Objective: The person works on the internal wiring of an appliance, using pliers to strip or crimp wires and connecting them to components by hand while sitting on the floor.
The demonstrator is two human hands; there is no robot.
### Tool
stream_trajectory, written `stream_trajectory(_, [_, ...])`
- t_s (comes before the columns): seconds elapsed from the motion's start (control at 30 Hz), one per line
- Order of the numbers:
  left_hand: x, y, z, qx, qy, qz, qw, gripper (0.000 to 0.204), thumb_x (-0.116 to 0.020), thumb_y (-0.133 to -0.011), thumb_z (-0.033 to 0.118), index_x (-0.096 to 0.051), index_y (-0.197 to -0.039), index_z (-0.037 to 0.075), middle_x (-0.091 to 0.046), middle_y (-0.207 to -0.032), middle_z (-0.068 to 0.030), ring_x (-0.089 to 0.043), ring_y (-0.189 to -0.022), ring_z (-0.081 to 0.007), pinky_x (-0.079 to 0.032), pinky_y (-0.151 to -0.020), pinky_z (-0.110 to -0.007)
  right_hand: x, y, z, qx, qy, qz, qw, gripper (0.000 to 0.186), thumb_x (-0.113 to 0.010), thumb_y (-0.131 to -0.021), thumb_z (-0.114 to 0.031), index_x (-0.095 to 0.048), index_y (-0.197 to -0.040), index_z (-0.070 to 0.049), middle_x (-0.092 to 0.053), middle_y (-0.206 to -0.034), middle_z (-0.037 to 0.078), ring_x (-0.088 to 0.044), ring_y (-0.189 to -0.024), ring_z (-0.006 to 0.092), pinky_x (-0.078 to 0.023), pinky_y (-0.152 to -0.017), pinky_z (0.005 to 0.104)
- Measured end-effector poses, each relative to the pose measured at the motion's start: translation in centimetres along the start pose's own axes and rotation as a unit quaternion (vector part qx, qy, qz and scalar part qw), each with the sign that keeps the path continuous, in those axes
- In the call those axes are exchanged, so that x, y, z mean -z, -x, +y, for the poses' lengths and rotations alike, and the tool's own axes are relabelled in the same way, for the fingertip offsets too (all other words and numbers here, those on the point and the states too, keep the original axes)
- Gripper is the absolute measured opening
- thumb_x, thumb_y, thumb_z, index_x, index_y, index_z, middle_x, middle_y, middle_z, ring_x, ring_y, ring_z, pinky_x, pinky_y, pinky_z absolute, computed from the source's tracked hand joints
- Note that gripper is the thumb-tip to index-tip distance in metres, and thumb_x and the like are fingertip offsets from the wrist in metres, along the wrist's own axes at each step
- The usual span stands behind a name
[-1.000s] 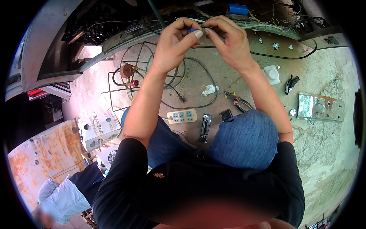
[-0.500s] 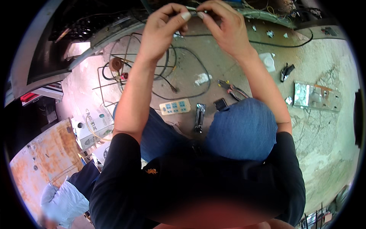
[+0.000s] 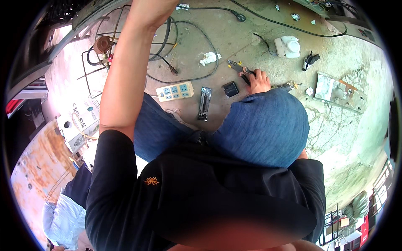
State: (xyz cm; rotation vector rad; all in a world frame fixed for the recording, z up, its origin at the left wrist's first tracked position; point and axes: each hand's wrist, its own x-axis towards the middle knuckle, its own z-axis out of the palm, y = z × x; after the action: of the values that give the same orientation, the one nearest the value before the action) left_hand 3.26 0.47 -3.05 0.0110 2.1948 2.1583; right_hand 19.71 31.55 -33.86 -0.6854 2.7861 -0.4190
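Observation:
Beyond my right knee, my right hand (image 3: 259,82) is closed round the handles of a pair of pliers (image 3: 239,68) that lies on the floor. The jaws point away to the left. My left hand (image 3: 155,11) reaches to the upper edge, where its fingers are cut off from view; what it holds cannot be seen. Left of the pliers lies a small black block (image 3: 230,89), and beside that a narrow black packet (image 3: 204,104). A cream power strip (image 3: 175,90) with blue sockets sits between my legs and the coiled cable (image 3: 215,69).
Right of my hand lies a metal tool (image 3: 289,86), partly behind my knee. Farther off stand a white plastic container (image 3: 287,47), a crumpled black wrapper (image 3: 310,61) and a metal plate (image 3: 340,93). At left are a wire frame (image 3: 86,71) and a white carton (image 3: 79,123).
Both hands held a small dark piece together at the top. My right hand has let go and come down onto the pliers. The view has shifted, and my left hand is mostly out of it.

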Motion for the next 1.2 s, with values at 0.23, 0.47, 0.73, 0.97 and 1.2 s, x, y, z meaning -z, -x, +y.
stream_trajectory(0.23, [-0.3, 0.1, -0.2, -0.031, 0.034, 0.028, 0.999, 0.013, -0.068, -0.099, 0.012, -0.063, -0.108, 0.003, -0.066, -0.107, -0.0049, -0.065, -0.090, -0.0119, -0.055, -0.078, -0.027, 1.6, -0.4, -0.7, -0.003, -0.182, 0.000, 0.983, 0.031, -0.073, -0.075, -0.015, -0.070, -0.104, -0.007, -0.059, -0.106, 0.013, -0.059, -0.101, 0.0335, -0.050, -0.081, 0.0423])
stream_trajectory(0.47, [0.0, -0.1, -0.3, -0.028, 0.043, 0.028, 0.998, 0.013, -0.068, -0.099, 0.012, -0.064, -0.107, 0.002, -0.063, -0.126, -0.0092, -0.066, -0.093, -0.0137, -0.057, -0.085, -0.029, 14.1, -5.5, -2.2, -0.057, -0.619, -0.231, 0.748, 0.035, -0.072, -0.094, -0.030, -0.065, -0.110, 0.000, -0.064, -0.111, 0.012, -0.063, -0.082, 0.0191, -0.050, -0.075, 0.0345])
stream_trajectory(0.73, [-0.2, -0.4, -0.9, -0.050, 0.061, -0.026, 0.997, 0.010, -0.063, -0.101, 0.007, -0.066, -0.109, 0.001, -0.062, -0.138, -0.0221, -0.065, -0.118, -0.0253, -0.051, -0.105, -0.040, 24.2, -11.4, -5.4, 0.141, -0.757, -0.231, 0.595, 0.032, -0.065, -0.101, -0.027, -0.060, -0.114, 0.001, -0.060, -0.134, 0.025, -0.066, -0.120, 0.0342, -0.056, -0.101, 0.0452])
stream_trajectory(0.97, [0.3, -0.1, -0.9, -0.026, 0.070, -0.028, 0.997, 0.010, -0.067, -0.099, 0.007, -0.066, -0.107, 0.001, -0.065, -0.133, -0.0206, -0.064, -0.118, -0.0246, -0.051, -0.106, -0.042, 24.2, -12.4, -5.9, 0.166, -0.766, -0.238, 0.574, 0.030, -0.063, -0.102, -0.026, -0.061, -0.119, 0.000, -0.063, -0.130, 0.022, -0.067, -0.118, 0.0310, -0.058, -0.098, 0.0432])
stream_trajectory(1.2, [-0.4, -0.3, -1.0, -0.043, 0.065, -0.007, 0.997, 0.010, -0.067, -0.099, 0.006, -0.066, -0.107, 0.001, -0.066, -0.132, -0.0194, -0.066, -0.115, -0.0234, -0.052, -0.102, -0.039, 24.1, -12.4, -6.6, 0.167, -0.748, -0.224, 0.602, 0.030, -0.063, -0.103, -0.029, -0.060, -0.116, -0.002, -0.063, -0.129, 0.019, -0.066, -0.117, 0.0287, -0.057, -0.098, 0.0425])
